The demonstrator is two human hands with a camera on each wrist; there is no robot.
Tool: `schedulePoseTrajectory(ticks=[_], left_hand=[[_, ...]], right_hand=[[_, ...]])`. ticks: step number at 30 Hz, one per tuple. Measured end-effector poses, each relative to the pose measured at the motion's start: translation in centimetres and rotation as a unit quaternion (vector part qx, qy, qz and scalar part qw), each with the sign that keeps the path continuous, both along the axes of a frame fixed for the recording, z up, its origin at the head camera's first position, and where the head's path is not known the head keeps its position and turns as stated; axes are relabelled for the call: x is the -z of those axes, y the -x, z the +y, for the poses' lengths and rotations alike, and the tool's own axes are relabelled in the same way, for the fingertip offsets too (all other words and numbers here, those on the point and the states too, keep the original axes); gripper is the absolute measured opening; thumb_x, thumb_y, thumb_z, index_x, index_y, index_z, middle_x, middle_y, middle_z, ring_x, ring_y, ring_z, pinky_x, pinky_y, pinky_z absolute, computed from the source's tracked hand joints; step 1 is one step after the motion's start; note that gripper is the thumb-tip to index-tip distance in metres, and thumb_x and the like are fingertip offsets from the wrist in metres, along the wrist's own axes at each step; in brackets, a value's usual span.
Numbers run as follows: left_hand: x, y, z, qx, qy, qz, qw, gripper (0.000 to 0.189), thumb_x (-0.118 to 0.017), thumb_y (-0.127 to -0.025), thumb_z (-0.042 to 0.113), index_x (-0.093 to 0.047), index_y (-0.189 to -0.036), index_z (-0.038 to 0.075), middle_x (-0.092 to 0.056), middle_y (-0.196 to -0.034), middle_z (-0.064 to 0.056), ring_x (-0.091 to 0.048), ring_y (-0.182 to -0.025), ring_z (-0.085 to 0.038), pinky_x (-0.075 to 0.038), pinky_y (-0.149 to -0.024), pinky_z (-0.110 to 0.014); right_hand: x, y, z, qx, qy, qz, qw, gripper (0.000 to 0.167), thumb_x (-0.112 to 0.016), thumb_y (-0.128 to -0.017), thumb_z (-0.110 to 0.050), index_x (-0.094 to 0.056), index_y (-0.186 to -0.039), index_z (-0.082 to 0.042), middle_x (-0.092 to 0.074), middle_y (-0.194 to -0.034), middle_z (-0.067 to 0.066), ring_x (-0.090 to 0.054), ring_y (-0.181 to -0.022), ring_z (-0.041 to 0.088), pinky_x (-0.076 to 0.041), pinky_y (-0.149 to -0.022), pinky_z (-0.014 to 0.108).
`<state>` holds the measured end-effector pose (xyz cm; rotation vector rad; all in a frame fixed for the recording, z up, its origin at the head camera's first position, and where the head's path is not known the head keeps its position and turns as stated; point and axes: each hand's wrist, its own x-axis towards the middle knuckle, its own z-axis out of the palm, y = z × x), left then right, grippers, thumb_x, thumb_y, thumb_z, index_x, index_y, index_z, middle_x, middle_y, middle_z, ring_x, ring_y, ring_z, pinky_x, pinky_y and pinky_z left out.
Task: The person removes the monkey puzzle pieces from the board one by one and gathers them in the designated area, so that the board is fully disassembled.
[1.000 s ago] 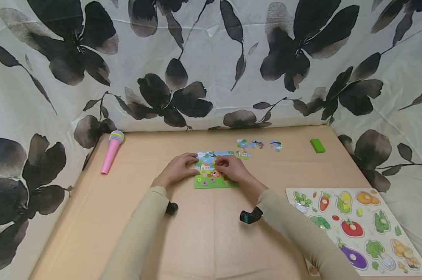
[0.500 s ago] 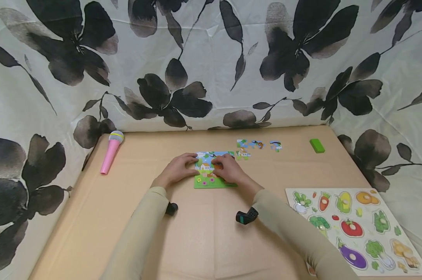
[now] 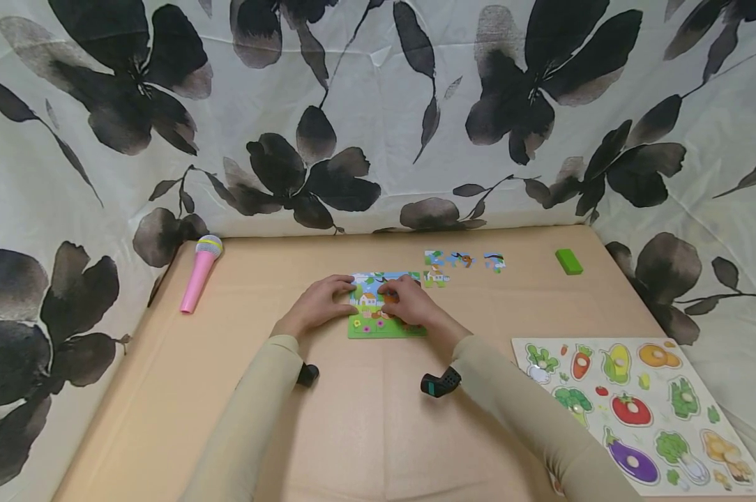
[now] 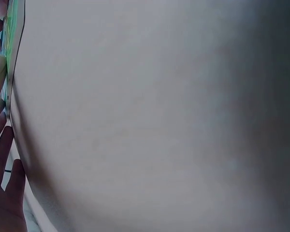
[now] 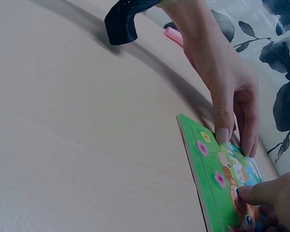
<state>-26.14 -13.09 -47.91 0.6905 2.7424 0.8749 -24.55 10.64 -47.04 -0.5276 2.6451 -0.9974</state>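
In the head view a small jigsaw puzzle point(image 3: 368, 330) with a green border, a house, flowers and a monkey lies mid-table. My left hand point(image 3: 315, 305) steadies its left side, thumb at the near part and fairly straight fingers at the far part. My right hand point(image 3: 412, 305) reaches over the board, thumb and forefinger a little apart about an orange-brown piece point(image 3: 391, 298). In the right wrist view the right thumb point(image 5: 258, 192) touches the monkey picture; the other fingers are mostly hidden. The left wrist view shows only fingers and the puzzle edge at its left border.
Several loose puzzle pieces point(image 3: 461, 259) lie behind the puzzle to the right. Farther right is a green block point(image 3: 568, 261). A pink toy microphone point(image 3: 200, 273) lies at the back left, and a vegetable picture board point(image 3: 591, 446) at the front right, under the right forearm.
My right hand has shifted slightly left and lower onto the puzzle, and its thumb and forefinger have spread apart a little. The left hand stays where it was.
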Motion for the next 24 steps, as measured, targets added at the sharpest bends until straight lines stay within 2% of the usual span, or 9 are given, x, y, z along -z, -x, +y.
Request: schedulePoseTrajectory(ticks=[12,19,24], left_hand=[[-0.06,0.0,0.13,-0.002,0.003,-0.004,1.0,0.057,-0.078,-0.084,0.035,-0.062,-0.131,0.006,-0.049,-0.145,-0.005,-0.04,-0.138,-0.027,-0.03,-0.115,-0.044],[-0.16,-0.01,0.19,-0.001,0.007,-0.003,1.0,0.056,-0.077,-0.085,0.034,-0.063,-0.13,0.006,-0.049,-0.145,-0.006,-0.04,-0.137,-0.027,-0.03,-0.115,-0.045],[-0.21,-0.08,0.23,-0.002,0.007,-0.006,1.0,0.056,-0.077,-0.085,0.035,-0.062,-0.131,0.006,-0.049,-0.145,-0.005,-0.04,-0.138,-0.027,-0.03,-0.115,-0.045]], right_hand=[[-0.08,0.48,0.12,-0.017,0.0,0.005,0.9998,0.031,-0.07,-0.091,-0.013,-0.066,-0.12,-0.004,-0.052,-0.102,0.01,-0.038,-0.089,0.023,-0.04,-0.075,0.034],[-0.3,0.57,0.14,-0.028,0.02,0.005,0.9994,0.029,-0.07,-0.09,-0.009,-0.065,-0.117,0.0,-0.054,-0.096,0.012,-0.044,-0.086,0.023,-0.045,-0.076,0.034],[-0.4,0.53,0.15,-0.028,0.025,0.005,0.9993,0.029,-0.07,-0.089,-0.009,-0.065,-0.116,-0.001,-0.055,-0.096,0.011,-0.043,-0.087,0.022,-0.043,-0.076,0.033]])
